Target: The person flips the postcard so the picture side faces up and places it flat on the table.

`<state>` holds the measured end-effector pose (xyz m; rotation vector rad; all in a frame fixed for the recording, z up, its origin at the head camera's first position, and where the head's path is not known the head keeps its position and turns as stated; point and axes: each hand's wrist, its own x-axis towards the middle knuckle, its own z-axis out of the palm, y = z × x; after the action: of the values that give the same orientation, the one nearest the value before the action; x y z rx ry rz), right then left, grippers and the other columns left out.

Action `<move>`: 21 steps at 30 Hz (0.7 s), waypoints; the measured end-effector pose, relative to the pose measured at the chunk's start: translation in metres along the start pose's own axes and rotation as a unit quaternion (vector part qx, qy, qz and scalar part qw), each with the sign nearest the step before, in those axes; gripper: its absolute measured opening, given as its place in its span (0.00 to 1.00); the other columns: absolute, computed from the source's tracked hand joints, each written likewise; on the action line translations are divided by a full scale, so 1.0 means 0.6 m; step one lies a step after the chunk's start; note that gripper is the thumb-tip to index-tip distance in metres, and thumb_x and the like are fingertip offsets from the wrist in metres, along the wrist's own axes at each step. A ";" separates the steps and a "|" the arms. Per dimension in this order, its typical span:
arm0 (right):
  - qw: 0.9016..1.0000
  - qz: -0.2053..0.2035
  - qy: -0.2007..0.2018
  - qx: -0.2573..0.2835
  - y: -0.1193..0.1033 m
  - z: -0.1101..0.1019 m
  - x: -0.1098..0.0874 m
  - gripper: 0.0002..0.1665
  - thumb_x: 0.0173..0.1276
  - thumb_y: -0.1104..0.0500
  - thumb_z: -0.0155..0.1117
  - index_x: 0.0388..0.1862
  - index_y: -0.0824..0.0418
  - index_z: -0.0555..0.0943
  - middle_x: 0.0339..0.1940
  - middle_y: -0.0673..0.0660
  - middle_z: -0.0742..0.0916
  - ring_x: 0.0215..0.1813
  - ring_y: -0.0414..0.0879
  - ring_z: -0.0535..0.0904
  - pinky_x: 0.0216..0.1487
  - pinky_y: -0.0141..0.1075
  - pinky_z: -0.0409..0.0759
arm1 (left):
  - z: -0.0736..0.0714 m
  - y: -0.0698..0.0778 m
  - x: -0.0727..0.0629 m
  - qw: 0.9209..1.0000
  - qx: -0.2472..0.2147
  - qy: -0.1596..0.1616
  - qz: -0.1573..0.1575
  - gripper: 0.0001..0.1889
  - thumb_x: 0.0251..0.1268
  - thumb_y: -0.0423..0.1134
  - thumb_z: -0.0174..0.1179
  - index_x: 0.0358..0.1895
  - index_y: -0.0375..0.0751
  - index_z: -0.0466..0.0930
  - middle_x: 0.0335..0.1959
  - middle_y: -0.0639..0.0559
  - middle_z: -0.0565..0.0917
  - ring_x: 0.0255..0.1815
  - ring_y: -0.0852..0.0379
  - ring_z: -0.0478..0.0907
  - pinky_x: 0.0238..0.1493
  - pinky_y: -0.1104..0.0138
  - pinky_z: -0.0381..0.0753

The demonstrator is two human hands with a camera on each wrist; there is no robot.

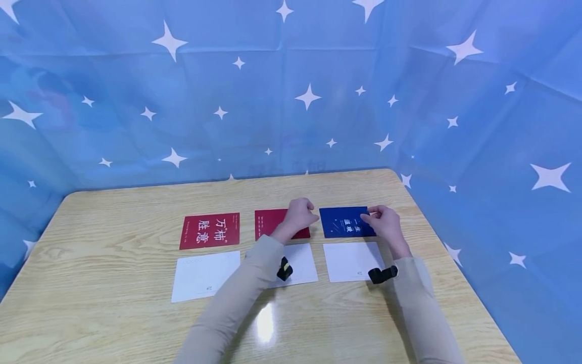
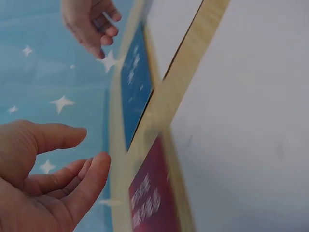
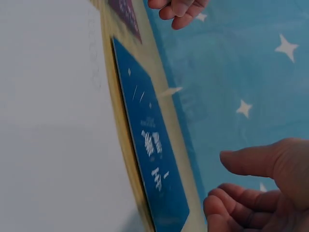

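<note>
Thumb and fingers of the left hand point(image 1: 299, 216) curve loosely with a gap between them, holding nothing; beneath them in the head view is the middle red card point(image 1: 269, 222), its right part covered from sight. Right-hand fingers do likewise: the right hand point(image 1: 386, 223) has hold of nothing, thumb and fingertips apart above the right end of the blue card point(image 1: 338, 222), most of which lies between the two hands' fingers. Nearer the person than the right fingers is a white card point(image 1: 351, 262); a second white card point(image 1: 301, 260) lies partly under the left forearm. Well left of the left fingers is another red card point(image 1: 210, 237), with a third white card point(image 1: 202, 277) on its near side.
</note>
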<state>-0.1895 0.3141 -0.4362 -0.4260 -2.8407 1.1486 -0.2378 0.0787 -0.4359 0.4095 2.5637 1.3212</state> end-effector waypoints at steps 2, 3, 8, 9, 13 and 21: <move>1.000 -0.013 0.001 0.003 -0.011 0.004 -0.004 0.21 0.65 0.58 0.62 0.51 0.72 0.76 0.31 0.58 0.77 0.30 0.46 0.71 0.26 0.31 0.71 | -0.019 -0.008 -0.006 1.000 -0.015 0.001 -0.001 0.15 0.57 0.32 0.63 0.46 0.27 0.78 0.37 0.41 0.81 0.26 0.58 0.73 0.39 0.65 0.78; 1.000 -0.021 0.000 0.007 -0.016 0.007 -0.006 0.21 0.65 0.58 0.62 0.50 0.72 0.76 0.31 0.58 0.77 0.30 0.46 0.71 0.26 0.31 0.70 | -0.028 -0.012 -0.009 1.000 -0.023 0.003 -0.004 0.16 0.57 0.32 0.63 0.47 0.27 0.77 0.37 0.42 0.81 0.29 0.57 0.75 0.40 0.65 0.78; 0.998 -0.054 -0.014 0.022 -0.045 0.025 -0.018 0.20 0.66 0.58 0.61 0.50 0.72 0.77 0.31 0.58 0.77 0.32 0.46 0.71 0.28 0.30 0.71 | -0.070 -0.033 -0.027 0.999 -0.042 0.021 -0.015 0.16 0.58 0.33 0.63 0.48 0.27 0.78 0.36 0.44 0.80 0.37 0.52 0.77 0.40 0.65 0.78; 0.998 -0.060 -0.018 0.024 -0.051 0.029 -0.020 0.20 0.66 0.58 0.61 0.50 0.72 0.77 0.31 0.58 0.78 0.32 0.47 0.71 0.29 0.30 0.71 | -0.077 -0.037 -0.031 0.999 -0.040 0.026 -0.014 0.16 0.58 0.34 0.63 0.47 0.28 0.78 0.36 0.44 0.80 0.38 0.52 0.76 0.40 0.65 0.78; 0.995 -0.088 -0.028 0.034 -0.078 0.044 -0.030 0.18 0.66 0.59 0.62 0.49 0.71 0.77 0.31 0.60 0.79 0.32 0.49 0.72 0.28 0.31 0.71 | -0.107 -0.053 -0.050 0.998 -0.037 0.047 -0.005 0.15 0.57 0.34 0.64 0.45 0.28 0.79 0.34 0.44 0.81 0.36 0.52 0.77 0.38 0.65 0.78; 0.990 -0.121 -0.059 0.051 -0.130 0.082 -0.041 0.17 0.65 0.58 0.63 0.48 0.68 0.78 0.31 0.59 0.81 0.31 0.48 0.74 0.29 0.32 0.73 | -0.158 -0.086 -0.092 0.997 -0.045 0.054 -0.023 0.16 0.58 0.34 0.63 0.47 0.28 0.78 0.34 0.45 0.80 0.34 0.53 0.76 0.35 0.66 0.77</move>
<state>-0.1911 0.2207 -0.4169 -0.0078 -2.8124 1.3007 -0.2243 -0.0409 -0.4202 0.2672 2.5699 1.4734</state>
